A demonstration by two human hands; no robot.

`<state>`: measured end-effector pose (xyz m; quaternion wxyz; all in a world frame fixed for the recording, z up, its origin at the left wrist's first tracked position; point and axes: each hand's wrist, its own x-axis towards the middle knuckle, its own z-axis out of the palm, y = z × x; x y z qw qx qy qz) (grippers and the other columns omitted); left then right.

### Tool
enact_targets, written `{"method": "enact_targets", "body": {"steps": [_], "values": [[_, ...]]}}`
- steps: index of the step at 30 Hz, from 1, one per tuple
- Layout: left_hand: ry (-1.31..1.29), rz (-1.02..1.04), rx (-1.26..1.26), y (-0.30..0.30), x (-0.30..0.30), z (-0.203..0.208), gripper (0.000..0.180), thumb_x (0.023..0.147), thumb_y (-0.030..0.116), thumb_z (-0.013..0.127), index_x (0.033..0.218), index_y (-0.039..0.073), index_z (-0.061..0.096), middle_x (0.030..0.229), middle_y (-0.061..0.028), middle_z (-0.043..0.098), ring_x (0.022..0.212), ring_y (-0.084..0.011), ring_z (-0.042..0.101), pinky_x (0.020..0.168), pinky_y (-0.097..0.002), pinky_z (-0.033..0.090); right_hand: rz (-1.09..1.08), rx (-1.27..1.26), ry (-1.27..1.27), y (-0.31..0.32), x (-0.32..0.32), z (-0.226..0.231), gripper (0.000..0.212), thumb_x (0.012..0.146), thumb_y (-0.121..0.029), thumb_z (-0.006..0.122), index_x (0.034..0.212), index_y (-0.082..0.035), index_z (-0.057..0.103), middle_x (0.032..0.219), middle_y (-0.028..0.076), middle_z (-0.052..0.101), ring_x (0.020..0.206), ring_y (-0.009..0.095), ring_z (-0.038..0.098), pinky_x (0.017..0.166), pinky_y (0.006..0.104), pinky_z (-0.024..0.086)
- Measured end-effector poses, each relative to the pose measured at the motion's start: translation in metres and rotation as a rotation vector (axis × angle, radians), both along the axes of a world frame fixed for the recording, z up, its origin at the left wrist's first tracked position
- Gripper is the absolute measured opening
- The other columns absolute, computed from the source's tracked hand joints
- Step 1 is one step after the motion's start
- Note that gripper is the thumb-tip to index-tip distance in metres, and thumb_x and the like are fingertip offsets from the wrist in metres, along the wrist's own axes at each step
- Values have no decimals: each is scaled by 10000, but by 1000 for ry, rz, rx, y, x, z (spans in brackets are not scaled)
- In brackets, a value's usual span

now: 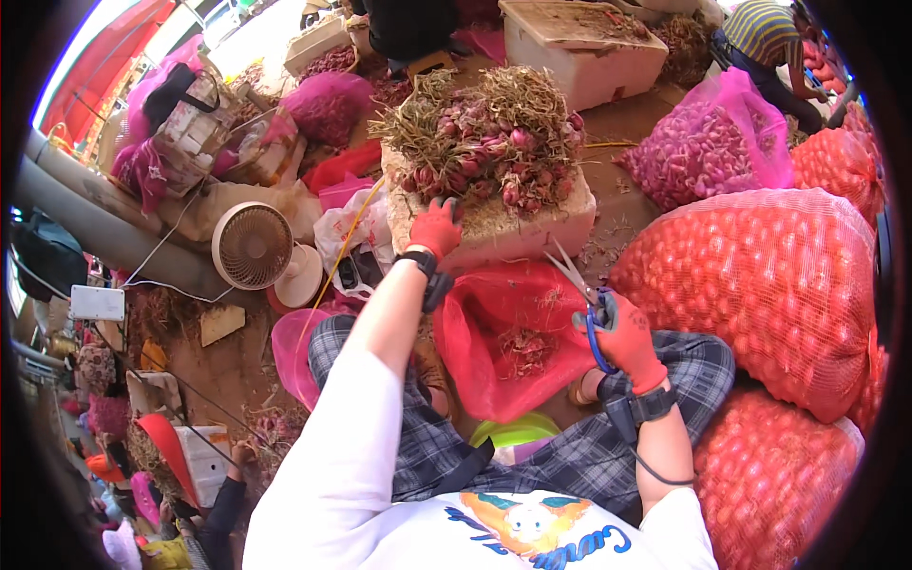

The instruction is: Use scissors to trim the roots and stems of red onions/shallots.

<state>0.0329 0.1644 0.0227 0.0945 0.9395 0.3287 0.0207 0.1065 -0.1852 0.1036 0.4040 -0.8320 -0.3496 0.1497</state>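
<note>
My right hand [624, 342], in a red glove with a grey palm, grips scissors [595, 318] by their blue handles. The blades are spread and point up to the left. My left hand [438, 227], gloved alike, reaches to the near left edge of a dirty white foam box [494, 234]. Its fingers are extended, with nothing visible in them, just below a pile of shallots [494, 142] with dry stalks heaped on the box. Between my knees a red mesh bag [475, 356] hangs wide, with some dry trimmings [527, 351] inside.
Large filled red mesh sacks [750, 285] crowd my right side, and a pink sack of shallots [708, 142] stands beyond. At left are a round fan [254, 245] and a white plastic bag [347, 228]. Another person [765, 47] bends at far right.
</note>
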Motion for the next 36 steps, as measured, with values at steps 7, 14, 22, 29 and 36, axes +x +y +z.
{"method": "enact_targets", "body": {"steps": [7, 14, 22, 29, 36], "values": [[-187, 84, -70, -4, -6, -25, 448, 732, 234, 617, 1142, 98, 496, 1016, -172, 571, 920, -362, 568, 790, -448, 454, -6, -38, -76, -12, 1, 0, 401, 691, -364, 755, 930, -71, 621, 727, 102, 590, 647, 245, 587, 595, 348, 456], [-851, 364, -1158, -41, -68, -8, 274, 871, 313, 585, 931, 46, 580, 705, -10, 547, 640, -148, 527, 595, -291, 431, 84, -4, 59, 4, -12, -19, 365, 748, -296, 716, 980, -36, 608, 778, 92, 613, 579, 196, 548, 566, 306, 443], [-430, -451, -588, -181, -115, 68, 397, 768, 67, 626, 1153, 101, 534, 1056, -129, 565, 963, -231, 579, 852, -325, 455, 100, 277, 983, 31, -47, -34, 221, 878, -220, 536, 964, -18, 564, 703, 36, 559, 517, 83, 498, 466, 215, 414], [-751, -253, -1474, -177, -127, 76, 487, 852, 78, 596, 1295, 40, 397, 1079, -42, 541, 987, -125, 524, 831, -249, 436, 97, 406, 979, 28, -65, -3, 189, 882, -200, 528, 921, -27, 593, 673, 10, 538, 481, 76, 489, 430, 194, 388], [-560, 22, -1841, -185, -124, 48, 279, 890, 128, 567, 1159, 81, 506, 1038, -26, 548, 914, -98, 536, 744, -240, 469, 64, 421, 834, 27, -80, -49, 169, 851, -155, 591, 953, -22, 607, 722, 18, 583, 570, 68, 535, 479, 209, 419]]}}
